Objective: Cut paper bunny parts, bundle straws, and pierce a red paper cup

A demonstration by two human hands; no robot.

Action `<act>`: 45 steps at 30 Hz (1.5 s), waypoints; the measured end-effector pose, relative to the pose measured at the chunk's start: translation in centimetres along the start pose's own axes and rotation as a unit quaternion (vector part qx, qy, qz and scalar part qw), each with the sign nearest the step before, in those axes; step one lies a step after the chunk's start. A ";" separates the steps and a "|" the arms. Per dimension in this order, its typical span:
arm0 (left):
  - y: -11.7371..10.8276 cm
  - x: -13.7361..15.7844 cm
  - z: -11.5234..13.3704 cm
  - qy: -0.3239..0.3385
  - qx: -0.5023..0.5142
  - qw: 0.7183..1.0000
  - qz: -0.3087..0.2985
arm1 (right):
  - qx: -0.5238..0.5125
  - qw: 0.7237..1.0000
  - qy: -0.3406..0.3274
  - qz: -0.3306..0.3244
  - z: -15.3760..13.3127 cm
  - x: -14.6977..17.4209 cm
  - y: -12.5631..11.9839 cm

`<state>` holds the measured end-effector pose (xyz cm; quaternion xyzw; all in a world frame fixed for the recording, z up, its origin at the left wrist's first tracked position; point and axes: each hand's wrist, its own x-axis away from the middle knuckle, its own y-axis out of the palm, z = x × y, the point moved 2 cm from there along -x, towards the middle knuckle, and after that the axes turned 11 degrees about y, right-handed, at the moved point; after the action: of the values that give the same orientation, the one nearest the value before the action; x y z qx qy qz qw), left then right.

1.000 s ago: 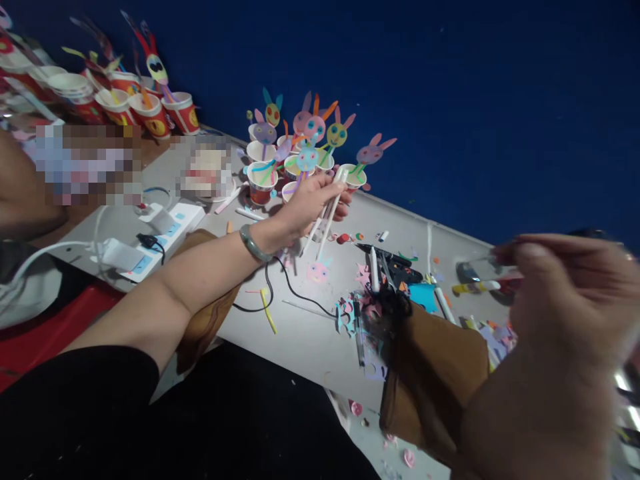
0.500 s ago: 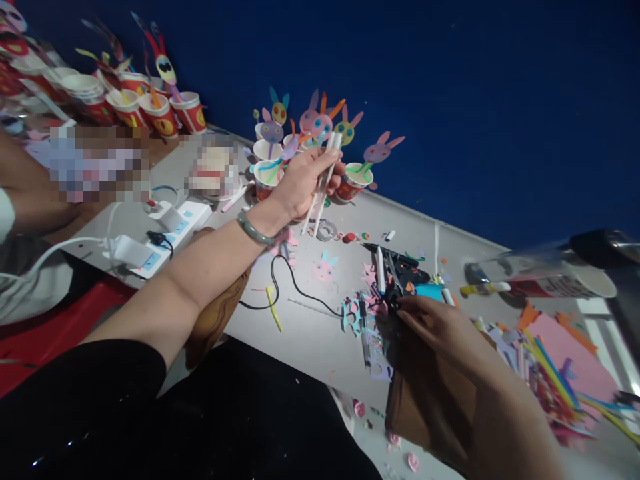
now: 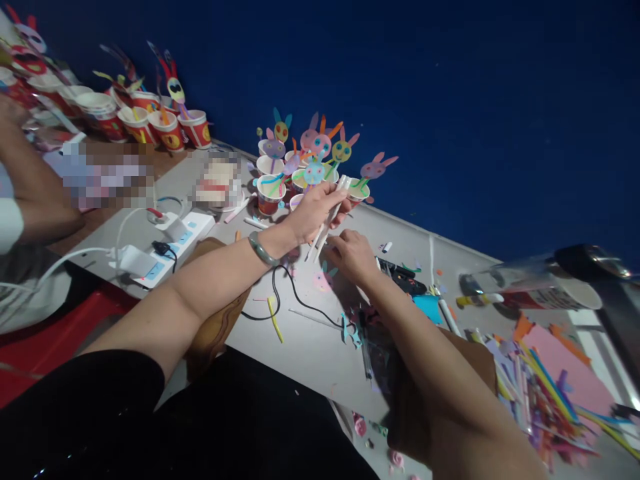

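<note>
My left hand (image 3: 320,212), with a bracelet (image 3: 263,248) on its wrist, is closed around several slim whitish sticks (image 3: 326,230). They slant down toward the table, their upper ends showing past the thumb. Close beside their lower ends is my right hand (image 3: 354,257), fingers bent in and pinched together. What it holds, if anything, is hidden. Behind the left hand stand paper cups (image 3: 271,190) with paper rabbit heads (image 3: 314,173) on coloured stems. A rabbit-face cutout (image 3: 324,279) lies on the table below the hands, partly in shadow.
A power strip (image 3: 175,250) with plugs and a black cable (image 3: 300,292) lie on the table (image 3: 300,347). Black tools (image 3: 407,277) and colourful strips (image 3: 537,380) are at the right. More cups (image 3: 195,130) stand back left, near another person's arm (image 3: 37,180).
My right hand has moved left and away from the black items to beside the sticks. My left hand has come down slightly, still gripping the sticks.
</note>
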<state>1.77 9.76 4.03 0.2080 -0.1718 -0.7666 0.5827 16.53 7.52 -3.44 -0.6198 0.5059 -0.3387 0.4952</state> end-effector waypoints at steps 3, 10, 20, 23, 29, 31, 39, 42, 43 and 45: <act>0.0 0.1 0.1 0.000 -0.007 1.000 0.001 | -0.048 0.999 -0.004 0.003 0.6 -1.0 0.1; 0.1 0.2 -0.5 -0.005 -0.029 0.999 -0.031 | -0.447 0.888 0.110 0.013 4.3 0.6 -3.8; 0.9 1.6 -1.9 -0.072 -0.082 0.990 -0.091 | -0.633 0.762 0.134 -0.018 4.5 3.0 -4.5; 1.2 1.9 -2.0 -0.064 -0.115 0.984 -0.121 | -0.637 0.759 0.134 -0.009 4.4 3.2 -4.7; 0.7 1.5 -3.3 0.008 -0.153 0.976 -0.152 | -0.645 0.749 0.152 -0.024 3.3 3.5 -5.2; 0.4 1.3 -3.8 0.018 -0.165 0.972 -0.166 | -0.637 0.757 0.141 -0.043 3.0 3.5 -5.1; 0.2 1.4 -3.2 0.052 -0.221 0.956 -0.186 | -0.659 0.740 0.127 -0.053 2.8 3.7 -5.7; 0.4 1.5 -2.9 0.049 -0.218 0.960 -0.166 | -0.681 0.719 0.128 -0.054 2.6 3.9 -6.1; 0.4 1.5 -2.9 0.052 -0.218 0.961 -0.165 | -0.690 0.710 0.129 -0.058 2.6 3.9 -6.2; 0.4 1.6 -2.9 0.061 -0.227 0.958 -0.166 | -0.702 0.696 0.133 -0.068 2.4 4.0 -6.1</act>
<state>3.27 8.08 1.57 0.1422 0.0792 -0.8572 0.4886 21.56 4.30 1.44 -0.7686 0.6136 0.0028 -0.1809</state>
